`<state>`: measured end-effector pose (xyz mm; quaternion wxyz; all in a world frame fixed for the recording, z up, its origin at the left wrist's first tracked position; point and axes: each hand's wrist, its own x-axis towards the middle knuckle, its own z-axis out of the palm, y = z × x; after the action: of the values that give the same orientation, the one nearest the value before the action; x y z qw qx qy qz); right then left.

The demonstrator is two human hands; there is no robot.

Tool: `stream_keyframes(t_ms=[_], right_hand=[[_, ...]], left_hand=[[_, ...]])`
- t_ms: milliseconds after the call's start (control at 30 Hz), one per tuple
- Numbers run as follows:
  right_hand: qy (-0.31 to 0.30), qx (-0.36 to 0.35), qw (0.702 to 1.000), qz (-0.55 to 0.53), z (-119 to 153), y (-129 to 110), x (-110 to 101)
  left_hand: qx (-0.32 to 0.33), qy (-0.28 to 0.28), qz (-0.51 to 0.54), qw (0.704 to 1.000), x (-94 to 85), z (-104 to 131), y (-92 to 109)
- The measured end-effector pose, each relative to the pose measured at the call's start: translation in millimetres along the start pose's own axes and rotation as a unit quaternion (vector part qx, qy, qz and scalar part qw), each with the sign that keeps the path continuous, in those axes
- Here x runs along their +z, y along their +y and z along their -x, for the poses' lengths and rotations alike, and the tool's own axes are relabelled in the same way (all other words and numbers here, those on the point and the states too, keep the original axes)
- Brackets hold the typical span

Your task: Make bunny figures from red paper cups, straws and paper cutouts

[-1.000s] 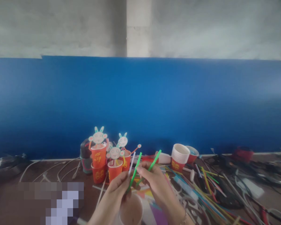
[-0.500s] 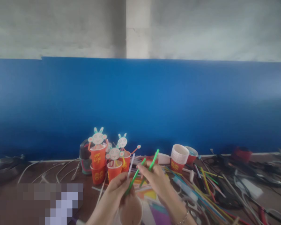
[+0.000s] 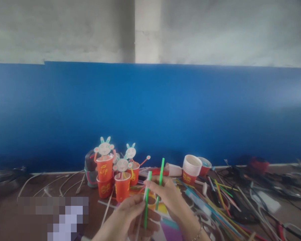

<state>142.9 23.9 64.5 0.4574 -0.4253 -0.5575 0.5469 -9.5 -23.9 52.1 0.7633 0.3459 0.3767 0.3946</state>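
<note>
My left hand (image 3: 130, 214) pinches a white straw (image 3: 144, 194), with a green straw (image 3: 146, 209) lying right along it. The fingertips of my right hand (image 3: 167, 192) touch the upper part of these two straws, and a second green straw (image 3: 161, 174) stands upright between its fingers. A paper cup below my hands is mostly hidden. Beyond my left hand stand red cups (image 3: 122, 187) with paper rabbit faces (image 3: 104, 149) on top.
A stack of white-rimmed cups (image 3: 192, 165) stands behind my right hand. Loose coloured straws (image 3: 215, 217) and cables (image 3: 263, 214) cover the right side. A blue partition (image 3: 150, 110) rises behind the table.
The white straw and the green straw beside it have come together and stand more upright. My left hand has shifted right. The other green straw has tilted nearer to vertical.
</note>
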Motion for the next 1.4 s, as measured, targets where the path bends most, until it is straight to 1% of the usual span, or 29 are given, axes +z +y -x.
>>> stream_keyframes(t_ms=[133,300,367,433,500,600,667,833,900,967,1067,1133,1200,1300,1400], right_hand=[[-0.027,-0.002,1.000,0.003,-1,-1,1],[-0.030,-0.012,0.999,0.030,2,-6,3],[-0.031,-0.016,0.998,0.042,2,-7,4],[-0.034,-0.029,0.997,0.058,2,-5,5],[-0.023,-0.052,0.995,0.084,2,-2,5],[0.029,-0.099,0.986,0.132,8,5,4],[0.054,-0.124,0.979,0.154,13,10,5],[0.076,-0.158,0.960,0.218,21,16,17],[0.077,-0.157,0.954,0.245,19,17,24],[0.078,-0.148,0.954,0.250,16,19,28],[0.071,-0.124,0.971,0.191,10,21,29],[0.045,-0.102,0.986,0.126,6,21,28],[0.003,-0.068,0.997,0.047,2,21,25],[-0.046,-0.011,0.996,-0.074,0,20,20],[-0.072,0.020,0.985,-0.153,1,19,16]], left_hand=[[0.003,0.020,-0.008,1.000,2.5,-1,-1],[0.036,0.065,-0.051,0.996,-2.1,-16,-15],[0.040,0.063,-0.062,0.995,-4.6,-21,-18],[0.044,0.061,-0.065,0.995,-5.4,-22,-17],[0.063,0.077,-0.066,0.993,-4.3,-20,-11],[0.096,0.123,-0.053,0.986,-1.1,-14,-2],[0.104,0.140,-0.041,0.984,0.7,-12,2],[0.115,0.144,-0.035,0.982,4.2,-16,-2],[0.129,0.140,-0.043,0.981,5.0,-18,-6],[0.143,0.136,-0.047,0.979,4.9,-19,-9],[0.159,0.138,-0.027,0.977,3.2,-20,-14],[0.158,0.139,0.003,0.978,2.0,-21,-18],[0.146,0.132,0.038,0.980,1.5,-24,-20],[0.125,0.102,0.077,0.984,1.8,-27,-23],[0.109,0.048,0.067,0.991,1.6,-28,-25]])
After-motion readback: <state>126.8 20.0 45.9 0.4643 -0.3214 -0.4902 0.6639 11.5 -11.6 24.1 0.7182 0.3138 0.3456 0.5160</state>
